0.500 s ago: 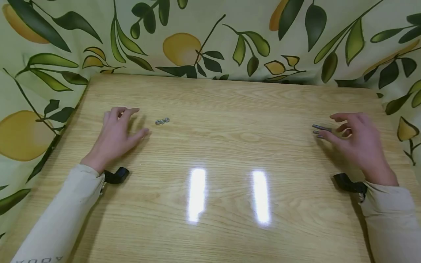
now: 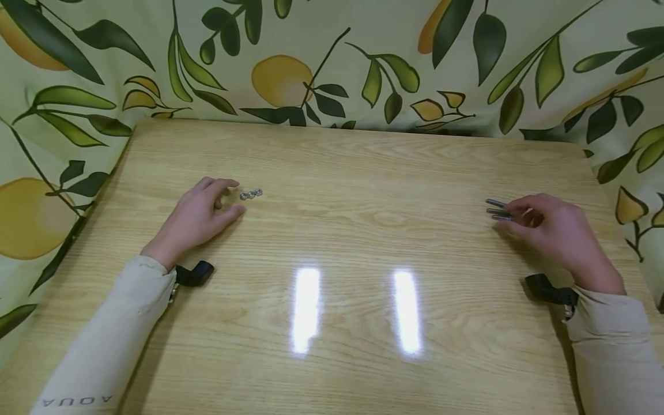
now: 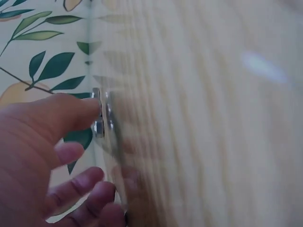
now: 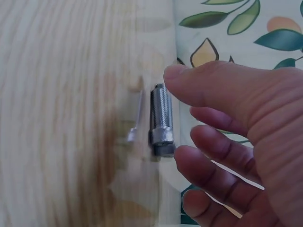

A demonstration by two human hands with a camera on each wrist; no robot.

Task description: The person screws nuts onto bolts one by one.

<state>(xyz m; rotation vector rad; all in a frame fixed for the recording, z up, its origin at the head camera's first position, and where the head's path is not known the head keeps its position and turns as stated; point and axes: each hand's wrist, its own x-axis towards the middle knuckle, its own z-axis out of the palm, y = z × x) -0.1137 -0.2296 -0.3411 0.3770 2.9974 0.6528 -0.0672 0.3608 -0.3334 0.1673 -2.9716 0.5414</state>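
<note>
Several small metal nuts [image 2: 251, 195] lie in a short row on the left part of the table. My left hand [image 2: 199, 218] is just left of them, its thumb and fingers apart with the gap facing the row. In the left wrist view the thumb partly hides the nuts [image 3: 99, 128]. At the right lie threaded metal bolts [image 2: 499, 212], side by side. Around their right ends hovers my right hand [image 2: 560, 233], fingers loosely bent. The right wrist view shows the bolts [image 4: 162, 113] with knurled round heads, between thumb and fingertips but not visibly gripped.
The wood-grain table [image 2: 353, 242] reflects two bright lamp strips near its middle. A curtain [image 2: 384, 34] printed with fruit and leaves borders the back and sides. Each wrist carries a black camera mount, such as the left mount [image 2: 195, 274].
My left hand has moved right and lowered toward the nuts. My right hand's fingers have come down and closer around the bolts, which now show more. The head view has shifted slightly.
</note>
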